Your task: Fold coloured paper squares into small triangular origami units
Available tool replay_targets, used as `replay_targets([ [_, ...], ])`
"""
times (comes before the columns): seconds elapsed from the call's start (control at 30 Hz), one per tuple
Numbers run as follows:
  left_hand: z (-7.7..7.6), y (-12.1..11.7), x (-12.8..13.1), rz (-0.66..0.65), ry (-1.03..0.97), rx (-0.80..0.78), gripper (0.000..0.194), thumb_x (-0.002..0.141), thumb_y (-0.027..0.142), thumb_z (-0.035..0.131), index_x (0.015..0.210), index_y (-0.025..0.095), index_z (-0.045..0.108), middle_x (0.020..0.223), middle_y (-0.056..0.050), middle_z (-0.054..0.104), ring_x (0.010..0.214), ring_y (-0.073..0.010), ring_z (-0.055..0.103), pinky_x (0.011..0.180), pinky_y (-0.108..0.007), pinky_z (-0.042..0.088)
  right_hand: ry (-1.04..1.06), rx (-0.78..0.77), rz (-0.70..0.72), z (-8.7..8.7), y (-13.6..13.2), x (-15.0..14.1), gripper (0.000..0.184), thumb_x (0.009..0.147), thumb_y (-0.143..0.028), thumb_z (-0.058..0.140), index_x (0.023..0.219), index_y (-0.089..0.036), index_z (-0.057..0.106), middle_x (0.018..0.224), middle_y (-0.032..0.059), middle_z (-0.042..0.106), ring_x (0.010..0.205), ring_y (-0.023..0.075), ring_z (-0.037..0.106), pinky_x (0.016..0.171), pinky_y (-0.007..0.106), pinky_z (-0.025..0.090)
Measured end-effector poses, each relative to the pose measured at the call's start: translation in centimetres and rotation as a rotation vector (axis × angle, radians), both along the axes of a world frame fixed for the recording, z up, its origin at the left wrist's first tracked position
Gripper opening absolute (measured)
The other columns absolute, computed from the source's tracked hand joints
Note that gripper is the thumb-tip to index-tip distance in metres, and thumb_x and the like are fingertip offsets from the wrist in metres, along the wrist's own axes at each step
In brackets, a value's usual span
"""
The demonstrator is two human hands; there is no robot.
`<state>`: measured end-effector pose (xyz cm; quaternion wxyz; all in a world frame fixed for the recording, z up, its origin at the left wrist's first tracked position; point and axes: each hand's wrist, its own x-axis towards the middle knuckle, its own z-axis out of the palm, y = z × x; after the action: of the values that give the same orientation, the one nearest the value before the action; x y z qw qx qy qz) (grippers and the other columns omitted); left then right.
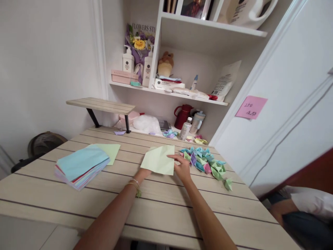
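A pale green sheet of paper (159,160) with faint creases is held up just above the table in front of me. My right hand (182,169) grips its right edge, index finger over the front and thumb near the lower side. My left hand (144,173) is under the sheet's lower left part, and the paper hides its fingers. To the right lies a heap of small folded paper shapes (200,159) in blue, green, purple and pink. On the left is a stack of coloured paper (83,161), light blue on top, with a light green sheet (111,152) jutting out.
A low wooden riser (101,104) stands at the table's back left. Behind the table are a clear bottle (185,129), a red jug (182,116) and a tumbler (197,122). A pink note (251,107) is on the right wall. Part of another person (309,205) shows at lower right.
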<state>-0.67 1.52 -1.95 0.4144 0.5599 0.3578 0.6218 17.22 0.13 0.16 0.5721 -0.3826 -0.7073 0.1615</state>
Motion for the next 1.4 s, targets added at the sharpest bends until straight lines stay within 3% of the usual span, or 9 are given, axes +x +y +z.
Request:
replay_targets([
  [0.2,1.8,-0.4,0.3,-0.157,-0.017,0.034,0.083,0.06,0.012,0.07,0.131,0.022,0.029,0.11,-0.01,0.06,0.096,-0.0202,0.058,0.083,-0.033,0.046,0.264,-0.246,0.076,-1.9,0.8,2.3,0.028,0.062,-0.016,0.064,0.089,-0.019,0.068,0.094,0.0071,0.067,0.086,0.0225,0.062,0.074,0.035,0.051],
  [0.33,1.4,0.4,0.0,-0.143,0.011,-0.034,0.05,0.054,0.015,0.072,0.101,0.015,0.058,0.105,-0.011,0.063,0.093,-0.0217,0.06,0.079,-0.031,0.048,0.298,-0.293,0.139,-1.6,1.0,2.3,0.025,0.058,-0.016,0.067,0.082,-0.018,0.068,0.089,0.006,0.067,0.081,0.021,0.063,0.07,0.032,0.051],
  [0.43,1.0,1.0,-0.2,-0.103,0.029,-0.088,0.029,0.054,0.019,0.073,0.081,0.013,0.064,0.091,-0.009,0.067,0.087,-0.0214,0.062,0.08,-0.032,0.047,0.319,-0.328,0.167,-1.4,1.0,2.1,0.018,0.057,-0.019,0.069,0.075,-0.017,0.067,0.081,0.0043,0.067,0.076,0.0196,0.062,0.069,0.031,0.05],
  [0.67,1.5,0.2,0.0,-0.192,0.124,-0.117,0.037,0.06,0.029,0.071,0.093,0.014,0.066,0.091,-0.009,0.069,0.082,-0.0207,0.063,0.073,-0.031,0.05,0.389,-0.363,0.144,-1.4,1.2,1.8,0.024,0.059,-0.032,0.072,0.076,-0.015,0.066,0.077,0.0047,0.068,0.072,0.0188,0.061,0.067,0.031,0.049],
  [0.77,1.3,0.4,0.1,-0.074,0.147,-0.16,0.03,0.061,0.037,0.069,0.076,0.012,0.067,0.077,-0.009,0.07,0.069,-0.0199,0.064,0.063,-0.029,0.051,0.399,-0.37,0.088,-1.6,1.3,1.9,0.025,0.061,-0.036,0.07,0.071,-0.014,0.065,0.071,0.0039,0.067,0.067,0.0179,0.06,0.064,0.03,0.048],
  [0.87,1.0,0.7,0.1,0.005,0.067,-0.169,0.033,0.061,0.038,0.068,0.079,0.012,0.063,0.08,-0.009,0.069,0.067,-0.0189,0.064,0.057,-0.028,0.052,0.429,-0.388,0.077,-1.7,1.3,1.6,0.027,0.063,-0.039,0.068,0.069,-0.014,0.063,0.067,0.0036,0.065,0.065,0.0179,0.06,0.063,0.03,0.049],
  [1.1,1.2,1.1,-0.1,0.139,-0.247,-0.123,0.045,0.059,0.029,0.072,0.091,0.019,0.042,0.081,-0.003,0.066,0.07,-0.0156,0.065,0.062,-0.032,0.055,0.493,-0.43,0.198,-1.7,0.9,0.3,0.058,0.072,-0.042,0.06,0.123,-0.017,0.046,0.056,-0.0024,0.061,0.062,0.0189,0.065,0.067,0.035,0.053],
  [1.3,1.3,0.7,0.1,-0.02,-0.102,-0.174,0.033,0.061,0.035,0.07,0.083,0.011,0.062,0.078,-0.006,0.068,0.073,-0.0169,0.064,0.074,-0.03,0.051,0.399,-0.404,0.231,-1.6,0.5,0.1,0.036,0.074,-0.043,0.056,0.1,-0.02,0.065,0.097,0.0072,0.066,0.08,0.0224,0.065,0.076,0.039,0.051],
  [1.4,1.3,0.4,0.2,-0.067,0.027,-0.184,0.04,0.058,0.033,0.073,0.092,0.011,0.066,0.076,-0.007,0.07,0.071,-0.0182,0.064,0.069,-0.028,0.049,0.271,-0.418,0.365,-1.3,0.1,0.0,0.045,0.069,-0.036,0.064,0.111,-0.022,0.059,0.098,0.0067,0.065,0.087,0.023,0.063,0.078,0.038,0.049],
])
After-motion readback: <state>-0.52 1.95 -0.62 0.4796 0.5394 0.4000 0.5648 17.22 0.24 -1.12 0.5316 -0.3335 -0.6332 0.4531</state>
